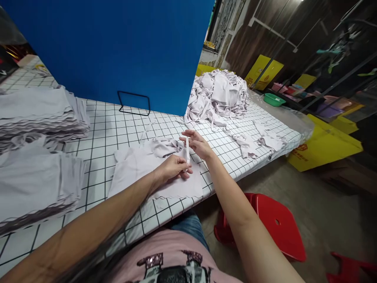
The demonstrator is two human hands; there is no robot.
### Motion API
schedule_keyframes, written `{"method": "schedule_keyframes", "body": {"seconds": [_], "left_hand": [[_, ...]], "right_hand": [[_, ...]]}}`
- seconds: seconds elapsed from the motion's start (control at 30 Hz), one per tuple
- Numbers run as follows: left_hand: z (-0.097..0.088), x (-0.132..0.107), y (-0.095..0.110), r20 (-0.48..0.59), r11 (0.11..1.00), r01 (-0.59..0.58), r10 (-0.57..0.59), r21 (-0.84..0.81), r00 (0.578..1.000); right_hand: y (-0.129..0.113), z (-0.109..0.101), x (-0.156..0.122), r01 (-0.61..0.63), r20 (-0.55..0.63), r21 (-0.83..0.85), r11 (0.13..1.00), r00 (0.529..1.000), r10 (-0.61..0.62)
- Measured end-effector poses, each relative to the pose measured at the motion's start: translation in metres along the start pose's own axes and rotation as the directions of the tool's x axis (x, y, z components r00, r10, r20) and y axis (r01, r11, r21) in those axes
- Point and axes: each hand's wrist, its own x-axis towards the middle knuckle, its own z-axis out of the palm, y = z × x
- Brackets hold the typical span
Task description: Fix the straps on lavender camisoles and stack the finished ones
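A pale lilac-white garment [132,169] lies spread on the table in front of me, bunched along its far side. My left hand [173,169] rests over it and pinches the lower end of a narrow white strap [187,150] between thumb and fingers. Just above and to the right, my right hand [198,144] has the strap's upper end at its thumb and fingers, with the other fingers stretched out. Upright and straight, the strap spans the short gap between both hands.
Stacks of similar garments [32,181] stand at left. A blue panel [118,51] with a black wire stand rises behind the checked table [100,133]. Farther right lie a heaped pile [226,92] and loose pieces [246,145]. A red stool [277,224] stands below the edge.
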Motion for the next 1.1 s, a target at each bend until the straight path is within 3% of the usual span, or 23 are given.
{"method": "schedule_keyframes", "body": {"seconds": [0.13,0.23,0.3,0.43,0.53,0.67,0.73,0.97,1.1], "left_hand": [[-0.006,0.006,0.0,-0.125,0.997,-0.017,0.027,0.076,0.992],[-0.01,0.01,-0.003,-0.193,0.985,-0.071,0.102,0.157,0.976],[-0.011,0.011,-0.003,-0.201,0.986,-0.081,0.109,0.147,0.973],[-0.017,0.011,0.004,-0.191,0.999,-0.021,0.016,-0.024,0.982],[-0.023,0.012,0.007,-0.152,0.994,0.001,-0.017,-0.107,0.988],[-0.027,0.015,0.004,-0.103,0.989,-0.018,0.003,-0.145,0.995],[-0.027,0.017,0.001,-0.088,0.99,-0.042,0.03,-0.135,0.996],[-0.037,0.013,0.003,-0.009,0.991,-0.133,0.133,0.008,0.991],[-0.042,0.01,0.008,-0.061,0.978,-0.184,0.19,0.101,0.98]], "right_hand": [[0.012,-0.003,0.019,-0.075,0.002,-0.114,0.991,0.997,0.076],[0.022,-0.005,0.025,-0.07,-0.046,-0.256,0.964,0.997,0.06],[0.024,-0.006,0.026,-0.058,-0.091,-0.417,0.907,0.996,0.022],[0.013,-0.003,0.014,-0.038,-0.175,-0.692,0.721,0.978,-0.116],[-0.004,0.005,-0.009,0.032,-0.101,-0.69,0.723,0.985,-0.139],[-0.023,0.016,-0.042,0.255,0.197,-0.716,0.65,0.967,-0.163],[-0.025,0.019,-0.05,0.314,0.286,-0.734,0.602,0.947,-0.145],[-0.018,0.013,-0.051,0.28,0.158,-0.752,0.597,0.956,-0.249],[-0.014,0.015,-0.051,0.289,0.195,-0.756,0.588,0.956,-0.219]]}}
